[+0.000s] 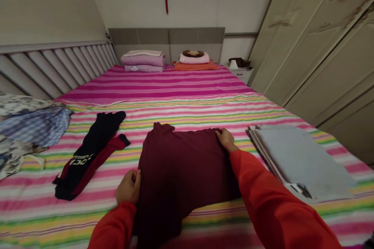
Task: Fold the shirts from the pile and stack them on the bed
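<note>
A dark maroon garment (181,171) lies spread flat on the striped bed (187,101) right in front of me. My left hand (128,186) is closed on its near left edge, pinching the cloth. My right hand (225,139) reaches to the far right corner of the garment and grips the fabric there with curled fingers. Both of my sleeves are bright orange-red.
A black and red garment (90,151) lies to the left. A heap of blue and patterned clothes (26,132) sits at the far left edge. A stack of folded grey clothes (298,155) rests on the right. Folded bedding (143,61) and a pillow (194,59) stand by the headboard; wardrobe doors (321,39) line the right.
</note>
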Motion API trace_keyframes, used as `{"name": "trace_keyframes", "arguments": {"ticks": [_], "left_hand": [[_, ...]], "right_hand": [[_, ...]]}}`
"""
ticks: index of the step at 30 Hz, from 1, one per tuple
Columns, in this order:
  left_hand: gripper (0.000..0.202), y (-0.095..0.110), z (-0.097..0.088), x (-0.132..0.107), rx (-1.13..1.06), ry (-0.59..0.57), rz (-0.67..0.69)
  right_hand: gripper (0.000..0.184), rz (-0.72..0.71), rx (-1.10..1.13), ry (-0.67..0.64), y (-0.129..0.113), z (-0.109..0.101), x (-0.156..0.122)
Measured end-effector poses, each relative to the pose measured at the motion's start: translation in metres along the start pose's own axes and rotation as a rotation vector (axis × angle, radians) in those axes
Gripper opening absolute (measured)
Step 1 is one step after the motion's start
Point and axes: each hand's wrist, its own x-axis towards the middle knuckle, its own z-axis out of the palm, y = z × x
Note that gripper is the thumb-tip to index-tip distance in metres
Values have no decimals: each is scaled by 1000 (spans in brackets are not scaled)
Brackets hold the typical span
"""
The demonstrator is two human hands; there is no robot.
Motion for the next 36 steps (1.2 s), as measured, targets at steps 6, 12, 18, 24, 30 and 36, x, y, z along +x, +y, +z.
{"name": "trace_keyframes", "arguments": {"ticks": [6,12,18,24,30,36], "left_hand": [[38,0,0,-1,17,1,-4],[37,0,-1,0,19,-8,-2],[37,0,1,2,36,-9,-9],[38,1,2,4,8,31,18],[39,6,-2,3,9,52,8],[38,8,-8,-4,-75,42,15]], "right_hand": [[38,85,-17,45,16,-21,22],[44,162,15,109,32,-27,30],[42,95,85,102,47,-29,27],[46,-7,105,68,81,-34,-25],[45,70,16,38,101,-22,-110],[49,117,-230,-6,85,-22,-141]]}}
